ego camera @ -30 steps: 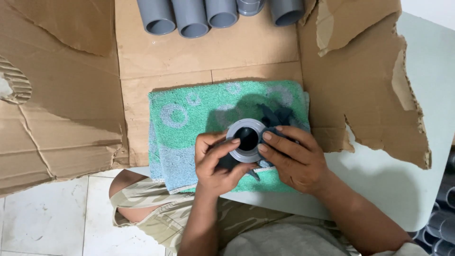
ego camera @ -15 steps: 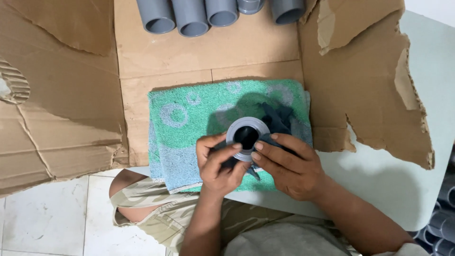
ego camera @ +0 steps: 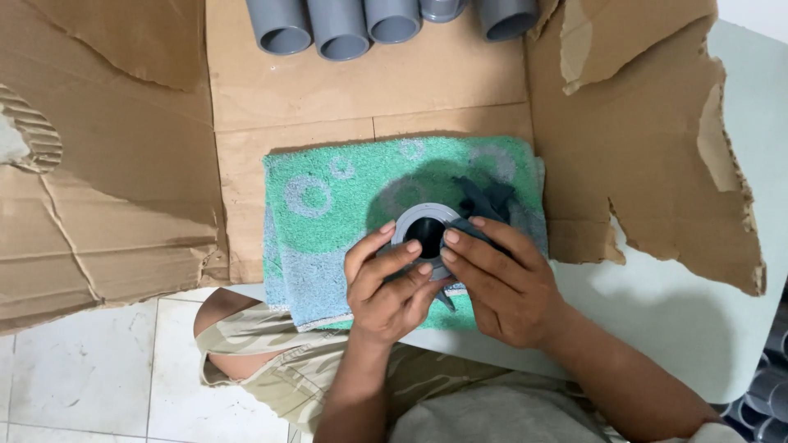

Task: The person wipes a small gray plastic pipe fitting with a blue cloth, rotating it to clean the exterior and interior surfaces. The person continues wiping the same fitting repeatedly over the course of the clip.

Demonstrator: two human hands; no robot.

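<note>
Item in hand: grey pipe fitting (ego camera: pixel 426 232), round collar with a dark bore facing the camera, held just right of frame centre over a green towel (ego camera: pixel 336 205). Left hand (ego camera: pixel 387 283): closed on the fitting's lower left side, fingertips curled over the collar rim. Right hand (ego camera: pixel 502 279): closed on the fitting's right side, fingers laid across its rim and over a dark cloth (ego camera: pixel 486 201) that bunches behind and right of the fitting. Towel: green with pale ring pattern and a blue border, folded, spread flat at frame centre, its lower edge hanging over the near edge of the bench (ego camera: pixel 698 320). Underlay: torn brown cardboard (ego camera: pixel 123 172) sheets covering the left, top and right of the frame. Stock: row of grey pipe sections (ego camera: pixel 341 29), open ends toward the camera, along the top edge. Floor: white tiles (ego camera: pixel 82 369), lower left. Further grey pipe ends (ego camera: pixel 767 394) at the lower right edge.
</note>
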